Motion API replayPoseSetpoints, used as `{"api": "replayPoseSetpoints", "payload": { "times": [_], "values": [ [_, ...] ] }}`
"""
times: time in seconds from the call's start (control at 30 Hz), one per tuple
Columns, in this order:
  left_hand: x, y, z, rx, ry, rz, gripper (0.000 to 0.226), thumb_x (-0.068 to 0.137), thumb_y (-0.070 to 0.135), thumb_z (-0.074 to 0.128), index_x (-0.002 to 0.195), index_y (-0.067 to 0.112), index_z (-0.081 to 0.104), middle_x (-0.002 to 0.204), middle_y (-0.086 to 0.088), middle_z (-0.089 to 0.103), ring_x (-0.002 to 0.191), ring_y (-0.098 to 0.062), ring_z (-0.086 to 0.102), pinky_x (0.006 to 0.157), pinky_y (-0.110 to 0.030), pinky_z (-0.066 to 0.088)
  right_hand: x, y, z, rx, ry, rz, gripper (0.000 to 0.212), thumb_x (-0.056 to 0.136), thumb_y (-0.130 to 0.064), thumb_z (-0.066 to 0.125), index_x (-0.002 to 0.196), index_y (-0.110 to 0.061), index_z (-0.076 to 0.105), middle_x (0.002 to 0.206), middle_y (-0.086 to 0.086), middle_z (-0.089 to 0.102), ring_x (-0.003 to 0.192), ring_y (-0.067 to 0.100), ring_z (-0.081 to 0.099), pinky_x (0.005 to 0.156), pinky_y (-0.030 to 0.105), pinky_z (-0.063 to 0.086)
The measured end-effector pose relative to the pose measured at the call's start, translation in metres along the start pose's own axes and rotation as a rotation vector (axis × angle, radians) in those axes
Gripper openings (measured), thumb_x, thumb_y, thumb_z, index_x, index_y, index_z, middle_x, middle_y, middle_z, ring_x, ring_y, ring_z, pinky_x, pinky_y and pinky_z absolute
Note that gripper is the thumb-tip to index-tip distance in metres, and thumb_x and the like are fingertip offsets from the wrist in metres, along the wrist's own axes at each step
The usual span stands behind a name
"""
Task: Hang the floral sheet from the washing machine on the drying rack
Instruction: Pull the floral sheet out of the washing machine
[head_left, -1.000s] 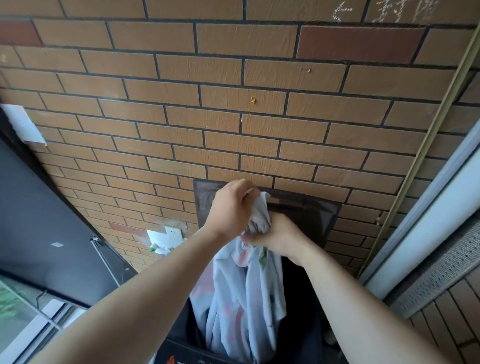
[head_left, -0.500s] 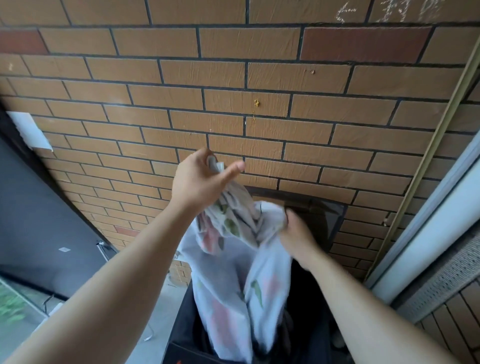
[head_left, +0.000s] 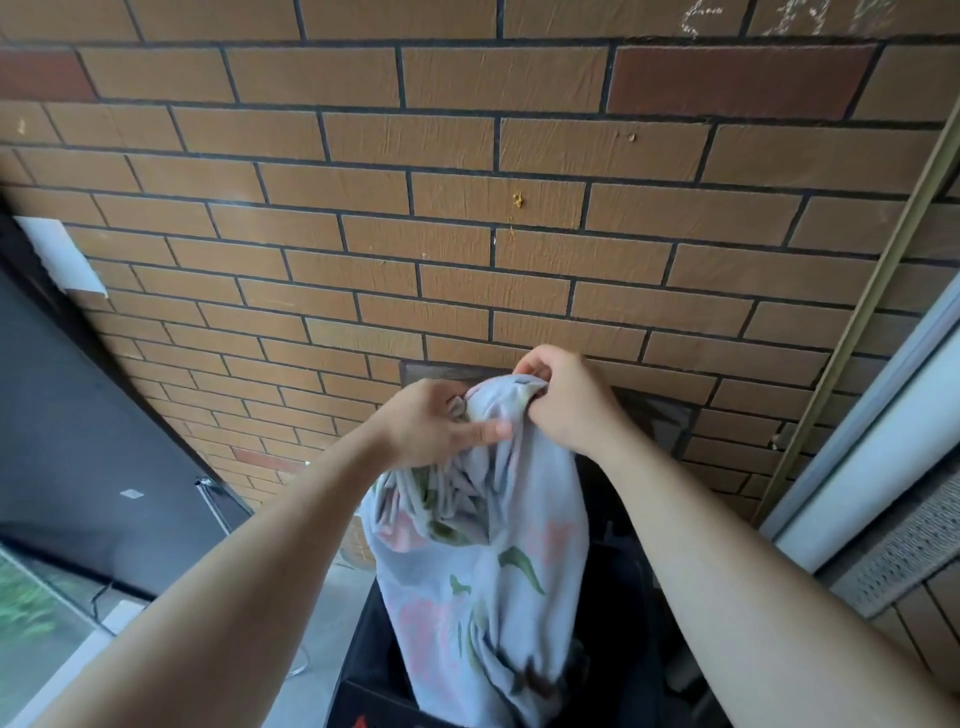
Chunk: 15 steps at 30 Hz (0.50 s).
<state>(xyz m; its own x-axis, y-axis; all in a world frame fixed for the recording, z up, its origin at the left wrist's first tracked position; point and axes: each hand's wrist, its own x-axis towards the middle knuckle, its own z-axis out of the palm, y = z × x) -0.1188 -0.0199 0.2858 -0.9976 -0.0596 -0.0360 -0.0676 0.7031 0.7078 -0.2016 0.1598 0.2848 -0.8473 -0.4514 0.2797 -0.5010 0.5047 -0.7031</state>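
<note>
The floral sheet (head_left: 483, 566), pale blue-white with pink flowers and green leaves, hangs bunched from both hands down into the dark top-loading washing machine (head_left: 374, 670) at the bottom centre. My right hand (head_left: 566, 402) grips the sheet's top fold, fingers curled over the edge. Just to its left, my left hand (head_left: 436, 423) holds the gathered cloth, with the thumb stretched across the fabric. The machine's raised dark lid (head_left: 660, 415) stands behind the hands against the wall. No drying rack is in view.
A brown brick wall (head_left: 467, 234) fills the view straight ahead. A dark panel (head_left: 67, 415) with a white label runs along the left, above a window strip. On the right stand a white frame (head_left: 878, 431) and a grey mesh grille (head_left: 898, 545).
My left hand came down from its raised pull and met the right hand. My right hand rose and took the sheet's top fold. More of the sheet is out of the machine.
</note>
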Motion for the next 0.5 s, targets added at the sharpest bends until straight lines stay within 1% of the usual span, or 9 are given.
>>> {"api": "replayPoseSetpoints", "payload": {
  "times": [0.07,0.1,0.13,0.2,0.27,0.33,0.4,0.43,0.5],
  "values": [
    [0.001,0.001,-0.005,0.22,0.192,0.023,0.033,0.068,0.052,0.079,0.07,0.024,0.061,0.066,0.003,0.066,0.064,-0.022,0.063,0.053,-0.026,0.05,-0.004,0.013,0.007,0.016,-0.117,0.058,0.017,0.071,-0.015,0.073,0.086,-0.022,0.066,0.078,-0.004,0.069,0.074,0.015,0.064,0.065,0.031,0.05],
    [0.002,0.004,-0.01,0.223,0.306,0.051,0.024,0.072,0.036,0.077,0.064,0.024,0.056,0.062,0.005,0.062,0.061,-0.022,0.061,0.049,-0.025,0.047,-0.007,0.021,0.013,0.036,-0.211,0.106,0.024,0.067,-0.024,0.081,0.086,-0.02,0.068,0.079,-0.002,0.072,0.074,0.016,0.066,0.066,0.031,0.051],
    [0.002,0.006,-0.013,0.167,0.414,0.071,0.018,0.074,0.023,0.071,0.065,0.022,0.056,0.062,0.004,0.061,0.061,-0.023,0.062,0.049,-0.026,0.049,-0.013,0.031,0.02,0.046,-0.314,0.144,0.035,0.061,-0.034,0.086,0.089,-0.018,0.071,0.082,-0.001,0.074,0.078,0.016,0.069,0.07,0.032,0.054],
    [0.003,0.009,-0.018,-0.042,0.62,0.116,0.008,0.074,0.013,0.06,0.068,0.016,0.056,0.068,0.001,0.061,0.066,-0.023,0.062,0.054,-0.032,0.052,-0.028,0.053,0.035,0.054,-0.502,0.209,0.051,0.055,-0.042,0.091,0.096,-0.017,0.074,0.091,-0.006,0.077,0.088,0.011,0.072,0.083,0.035,0.058],
    [0.006,0.007,-0.02,-0.135,0.783,0.148,0.003,0.07,0.009,0.054,0.069,0.01,0.053,0.072,0.002,0.053,0.07,-0.019,0.052,0.06,-0.032,0.045,-0.049,0.074,0.049,0.088,-0.655,0.283,0.049,0.062,-0.034,0.092,0.105,-0.018,0.075,0.101,-0.011,0.075,0.096,0.006,0.069,0.092,0.031,0.055],
    [0.008,0.001,-0.021,-0.211,0.85,0.125,0.011,0.071,0.004,0.053,0.079,0.01,0.056,0.084,0.003,0.056,0.079,-0.014,0.052,0.068,-0.035,0.048,-0.063,0.092,0.057,0.043,-0.738,0.313,0.043,0.073,-0.031,0.085,0.113,-0.02,0.073,0.108,-0.01,0.073,0.103,0.009,0.067,0.095,0.027,0.052],
    [0.007,-0.006,-0.025,-0.29,0.836,0.087,0.032,0.072,0.002,0.053,0.099,0.018,0.056,0.104,0.008,0.062,0.092,-0.013,0.059,0.077,-0.034,0.053,-0.063,0.104,0.059,-0.071,-0.674,0.3,0.036,0.082,-0.037,0.077,0.114,-0.02,0.073,0.108,-0.005,0.073,0.103,0.014,0.067,0.091,0.028,0.052],
    [0.006,-0.01,-0.026,-0.239,0.825,0.075,0.042,0.072,0.0,0.054,0.107,0.024,0.056,0.11,0.012,0.062,0.097,-0.013,0.06,0.079,-0.03,0.052,-0.058,0.102,0.058,-0.104,-0.585,0.292,0.033,0.085,-0.039,0.073,0.11,-0.016,0.073,0.104,-0.003,0.073,0.099,0.015,0.068,0.086,0.029,0.054],
    [0.005,-0.017,-0.027,0.112,0.778,0.048,0.054,0.074,0.001,0.054,0.116,0.036,0.057,0.118,0.017,0.06,0.098,-0.015,0.061,0.072,-0.027,0.048,-0.044,0.082,0.047,-0.052,-0.322,0.284,0.028,0.089,-0.035,0.07,0.101,-0.011,0.07,0.095,0.001,0.072,0.089,0.018,0.067,0.073,0.03,0.051]
  ]
}}
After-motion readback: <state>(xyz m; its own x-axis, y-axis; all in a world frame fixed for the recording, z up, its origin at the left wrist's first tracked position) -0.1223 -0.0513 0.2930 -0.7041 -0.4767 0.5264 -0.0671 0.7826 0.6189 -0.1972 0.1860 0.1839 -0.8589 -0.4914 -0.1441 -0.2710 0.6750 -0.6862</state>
